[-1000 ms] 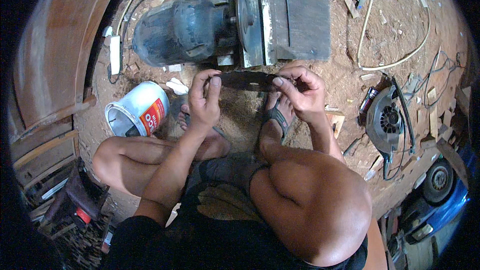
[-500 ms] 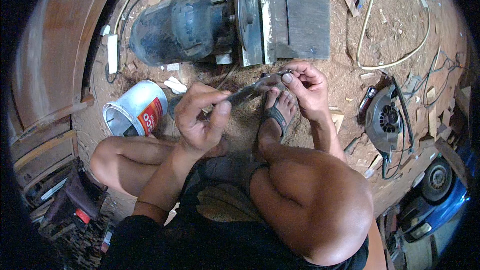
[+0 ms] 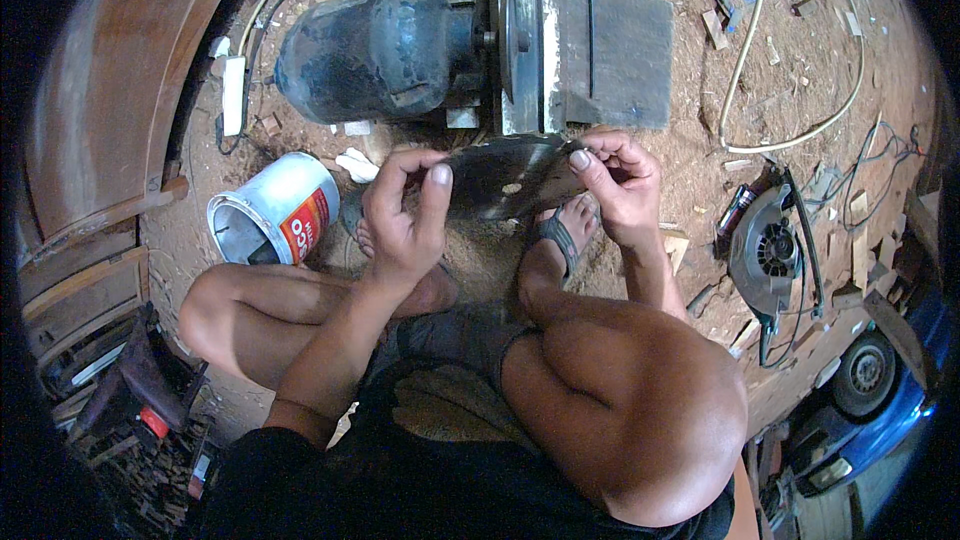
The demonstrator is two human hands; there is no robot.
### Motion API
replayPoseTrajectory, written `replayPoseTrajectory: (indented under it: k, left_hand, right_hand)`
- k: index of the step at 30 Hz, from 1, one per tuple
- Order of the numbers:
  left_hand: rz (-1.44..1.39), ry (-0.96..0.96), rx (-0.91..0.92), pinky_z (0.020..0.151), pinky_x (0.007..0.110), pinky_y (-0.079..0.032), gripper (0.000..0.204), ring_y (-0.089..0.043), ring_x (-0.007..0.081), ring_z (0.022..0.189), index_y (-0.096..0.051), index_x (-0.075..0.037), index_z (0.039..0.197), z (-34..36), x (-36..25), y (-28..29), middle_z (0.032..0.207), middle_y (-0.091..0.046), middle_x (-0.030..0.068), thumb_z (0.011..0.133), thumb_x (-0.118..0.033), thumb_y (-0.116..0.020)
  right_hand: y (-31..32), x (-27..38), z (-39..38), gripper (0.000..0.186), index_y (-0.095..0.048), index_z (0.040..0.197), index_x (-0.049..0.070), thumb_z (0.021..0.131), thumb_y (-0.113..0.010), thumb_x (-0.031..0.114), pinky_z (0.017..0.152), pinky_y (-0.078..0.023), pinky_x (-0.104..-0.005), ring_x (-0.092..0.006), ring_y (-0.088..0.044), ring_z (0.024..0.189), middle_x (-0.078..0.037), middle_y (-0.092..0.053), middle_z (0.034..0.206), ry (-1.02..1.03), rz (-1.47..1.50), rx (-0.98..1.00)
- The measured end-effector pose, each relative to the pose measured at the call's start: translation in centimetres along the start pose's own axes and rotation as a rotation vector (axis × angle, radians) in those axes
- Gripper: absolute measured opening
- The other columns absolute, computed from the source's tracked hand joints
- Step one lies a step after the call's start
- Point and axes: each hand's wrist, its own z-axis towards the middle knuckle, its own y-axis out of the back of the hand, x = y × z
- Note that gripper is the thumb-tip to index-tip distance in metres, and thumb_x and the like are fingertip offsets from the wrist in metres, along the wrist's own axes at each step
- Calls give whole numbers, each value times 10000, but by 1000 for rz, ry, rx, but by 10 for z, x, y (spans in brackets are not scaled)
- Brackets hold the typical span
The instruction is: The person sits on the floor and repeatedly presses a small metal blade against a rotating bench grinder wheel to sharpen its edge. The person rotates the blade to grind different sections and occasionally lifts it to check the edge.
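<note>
A dark circular saw blade (image 3: 480,172) with a small hole in its middle is held between my two hands above the ground. My left hand (image 3: 405,215) pinches its left edge between thumb and fingers. At the blade's right edge, my right hand (image 3: 622,190) grips with the thumb on the near face and the fingers curled behind. The blade's broad face is tilted up into view. Just beyond it lies a large dark electric motor (image 3: 370,55) with an upright disc (image 3: 518,50) and a flat plate (image 3: 630,60) on its right side.
A white bucket (image 3: 262,190) lies tipped at the left, near a white power strip (image 3: 233,97). To the right is a grey circular saw (image 3: 768,240). A pale cable (image 3: 738,90) loops over the dirt and wood scraps. A blue car (image 3: 900,410) shows at lower right.
The saw blade has turned from nearly edge-on to showing its broad face and centre hole. My left hand has shifted slightly, and both hands keep hold of it.
</note>
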Motion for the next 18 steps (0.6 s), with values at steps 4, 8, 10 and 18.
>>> replayPoseTrajectory:
  k: [4,8,10,18]
  left_hand:
    - [-61,215,24,650,209,-399,117,-475,46,720,-588,-23,1018,-6,24,-8,798,-541,-24,978,-129,-559]
    - [-128,291,9,669,206,-377,125,-441,35,745,-583,-36,1040,-10,41,-17,821,-515,-43,988,-147,-557]
    - [-150,326,-8,685,206,-375,127,-439,35,765,-583,-37,1041,-10,48,-20,832,-513,-45,987,-150,-562]
    - [-160,420,-51,747,217,-392,149,-462,57,828,-579,-32,1038,-11,68,-19,876,-539,-29,980,-169,-579]
  right_hand:
    - [-11,6,2,57,-693,878,5,828,-720,3,695,-483,-271,-143,-621,753,-70,-677,831,92,-153,34]
    - [-15,4,4,78,-697,875,-4,804,-729,5,679,-485,-299,-183,-633,735,-97,-674,820,191,-307,28]
    - [-15,1,6,78,-695,872,-7,814,-729,33,686,-486,-302,-190,-639,745,-99,-675,827,159,-362,39]
    - [-18,-20,16,154,-688,923,0,846,-724,128,743,-495,-305,-195,-650,800,-112,-682,862,-32,-346,23]
